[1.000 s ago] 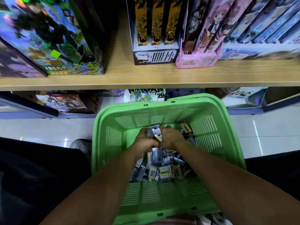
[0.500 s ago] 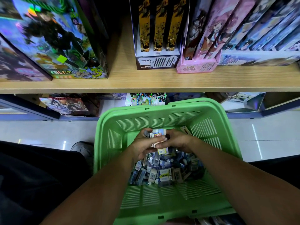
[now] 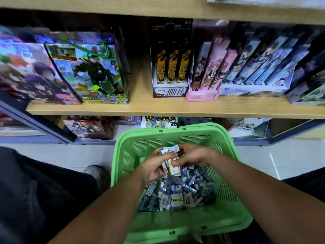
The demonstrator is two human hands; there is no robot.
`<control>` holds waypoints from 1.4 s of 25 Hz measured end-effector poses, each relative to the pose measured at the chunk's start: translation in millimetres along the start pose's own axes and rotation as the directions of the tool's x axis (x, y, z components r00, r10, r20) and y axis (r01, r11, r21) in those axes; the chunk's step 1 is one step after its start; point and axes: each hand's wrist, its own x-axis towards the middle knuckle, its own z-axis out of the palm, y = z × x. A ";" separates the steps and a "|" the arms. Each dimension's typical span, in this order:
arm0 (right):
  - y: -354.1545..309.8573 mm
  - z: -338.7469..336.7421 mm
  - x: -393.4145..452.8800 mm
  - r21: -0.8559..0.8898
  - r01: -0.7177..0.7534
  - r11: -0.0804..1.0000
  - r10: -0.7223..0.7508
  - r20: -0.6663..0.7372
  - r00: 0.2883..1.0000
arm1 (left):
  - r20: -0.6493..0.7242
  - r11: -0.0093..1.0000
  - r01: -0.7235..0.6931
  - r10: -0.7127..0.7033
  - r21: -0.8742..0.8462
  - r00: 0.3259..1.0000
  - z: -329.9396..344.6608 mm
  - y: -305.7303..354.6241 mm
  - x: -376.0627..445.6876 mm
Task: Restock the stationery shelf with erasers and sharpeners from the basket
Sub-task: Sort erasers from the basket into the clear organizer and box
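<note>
Your left hand [image 3: 154,169] and right hand [image 3: 192,156] now grip a bunch of packets [image 3: 171,158], lifted clear of the basket [image 3: 226,215] pile; shelf [image 3: 158,106] placement comes next.

The light falls from overhead, even and fairly bright, and the pale tiled floor [image 3: 255,161] throws back a thin white streak of glare near its right edge. The back of the wooden shelf [image 3: 175,106] sinks into deep shadow, black behind the boxes. My view bends at the edges, so the shelf's front edge bows and the far corners stretch. Motion blur smears the top edge and left side, where the printed boxes go soft. The green slotted plastic basket [image 3: 226,224] reads sharper, though my forearms in front are slightly blurred.
</note>
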 end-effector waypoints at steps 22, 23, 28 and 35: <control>-48.8 6.7 -92.4 0.069 0.272 0.960 -0.233 -0.342 0.910 | -0.023 0.984 -0.109 0.107 -0.144 0.994 53.8 54.0 -85.1; -49.2 7.8 -90.2 0.081 0.280 0.957 -0.232 -0.367 0.901 | -0.049 0.982 -0.122 0.116 -0.142 0.992 50.6 53.1 -82.9; -53.3 2.6 -81.0 0.253 0.334 0.908 -0.185 -0.472 0.862 | -0.115 0.985 -0.112 0.097 -0.129 0.989 30.4 40.0 -81.7; -46.1 11.3 -64.5 0.263 0.262 0.928 -0.134 -0.420 0.897 | -0.064 0.992 -0.066 0.059 -0.111 0.996 23.9 31.8 -78.9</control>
